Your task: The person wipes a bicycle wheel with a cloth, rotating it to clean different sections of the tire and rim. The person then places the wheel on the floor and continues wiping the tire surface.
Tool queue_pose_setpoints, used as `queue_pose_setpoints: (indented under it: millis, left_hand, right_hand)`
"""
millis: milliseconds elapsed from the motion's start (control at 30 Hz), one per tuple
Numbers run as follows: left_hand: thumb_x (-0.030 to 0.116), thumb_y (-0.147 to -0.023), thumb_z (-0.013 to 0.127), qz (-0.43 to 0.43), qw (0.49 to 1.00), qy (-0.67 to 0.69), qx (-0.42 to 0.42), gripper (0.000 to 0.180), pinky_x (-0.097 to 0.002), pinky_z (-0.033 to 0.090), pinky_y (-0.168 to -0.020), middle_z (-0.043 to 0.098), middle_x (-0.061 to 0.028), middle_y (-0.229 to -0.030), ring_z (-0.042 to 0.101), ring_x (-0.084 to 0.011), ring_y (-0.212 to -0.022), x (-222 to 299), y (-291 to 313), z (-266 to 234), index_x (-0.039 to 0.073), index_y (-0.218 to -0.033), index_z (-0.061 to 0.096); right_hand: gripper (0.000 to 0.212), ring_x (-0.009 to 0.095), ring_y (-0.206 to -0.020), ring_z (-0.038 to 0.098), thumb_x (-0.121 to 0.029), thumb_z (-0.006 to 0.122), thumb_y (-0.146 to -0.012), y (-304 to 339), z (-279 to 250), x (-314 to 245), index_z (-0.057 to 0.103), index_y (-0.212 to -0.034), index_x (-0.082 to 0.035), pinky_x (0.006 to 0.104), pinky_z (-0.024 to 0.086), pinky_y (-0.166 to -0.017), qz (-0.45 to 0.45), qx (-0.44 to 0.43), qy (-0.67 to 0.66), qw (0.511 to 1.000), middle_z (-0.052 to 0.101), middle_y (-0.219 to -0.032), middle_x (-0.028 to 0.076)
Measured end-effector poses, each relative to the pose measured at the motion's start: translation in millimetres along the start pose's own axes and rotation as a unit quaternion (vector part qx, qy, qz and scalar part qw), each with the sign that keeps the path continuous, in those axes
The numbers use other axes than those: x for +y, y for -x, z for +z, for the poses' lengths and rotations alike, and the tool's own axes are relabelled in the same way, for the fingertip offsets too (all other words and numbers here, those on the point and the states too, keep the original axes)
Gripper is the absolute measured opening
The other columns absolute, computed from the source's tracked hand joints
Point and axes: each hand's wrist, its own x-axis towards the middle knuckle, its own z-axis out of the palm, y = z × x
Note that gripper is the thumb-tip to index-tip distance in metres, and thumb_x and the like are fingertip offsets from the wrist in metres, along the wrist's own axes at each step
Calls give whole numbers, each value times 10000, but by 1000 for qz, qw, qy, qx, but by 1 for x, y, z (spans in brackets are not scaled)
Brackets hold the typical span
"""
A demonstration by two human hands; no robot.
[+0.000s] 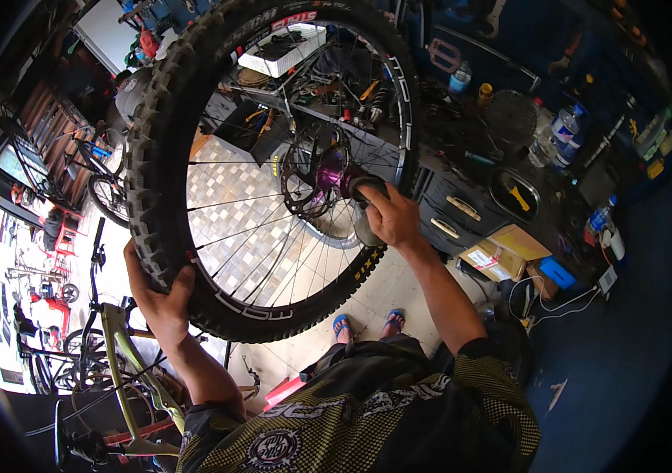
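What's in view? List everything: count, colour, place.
Knobby bicycle wheel: 1, black, held centrally.
Cylindrical metal hub: 1, purple, wheel's middle.
Tubular bicycle frame: 1, yellow-green, lower left.
Rectangular plastic basket: 1, white, upper middle.
Plastic bottles: at least 3, clear, right.
Oval tray: 1, black, right.
Cardboard box: 1, brown, right.
Small tools: many, mixed, beyond wheel.
Distant bicycles: several, mixed, left.
Strapped sandals: 2, blue, lower middle.
Patterned shirt: 1, black and yellow, bottom.
Left grip: 1, bare, wheel's lower left.
Right grip: 1, bare, at hub.
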Motion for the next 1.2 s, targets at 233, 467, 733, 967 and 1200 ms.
queue_pose_setpoints:
  millis: [233,467,733,967,1200]
  left_hand:
    - [-30,-737,706,5,1000,-14,15,741,-297,460,-974,618,-95,-1180,598,-172,-1040,4,7,3,-13,-1431,448]
    - [-38,-726,700,14,999,-17,-24,757,-307,473,-966,618,-105,-1182,611,-179,-1018,2,5,-1,-16,-1436,439]
    - [-58,-722,697,28,1000,-13,-2,775,-310,480,-958,616,-110,-1183,617,-185,-1017,1,7,3,-27,-1447,425]
    - [-36,-725,715,45,999,-21,-8,771,-325,463,-994,601,-130,-1224,599,-206,-1076,-3,9,-2,-34,-1444,437]
    - [-18,-724,727,52,998,-38,-13,816,-345,452,-1016,581,-137,-1250,590,-221,-1104,5,17,0,-30,-1470,397]
  right_hand:
    - [387,255,-657,663,-124,707,-820,-21,-17,3,706,-1202,-185,384,581,-562,-99,-57,139,984,638,-830,75]
    - [268,205,-700,647,-153,660,-898,-7,14,-20,684,-1156,-83,315,559,-649,206,-49,-195,958,672,-821,82]
    - [350,177,-744,683,-369,599,-1016,8,-36,23,676,-1173,-66,298,569,-673,470,-7,-699,539,722,-916,86]
    - [338,174,-722,724,-346,560,-1055,13,-29,22,695,-1161,-55,306,609,-629,520,-32,-676,521,739,-891,92]
    - [218,127,-689,663,-254,637,-1021,-5,2,-15,713,-1003,-50,289,561,-622,553,-77,-553,618,706,-827,45]
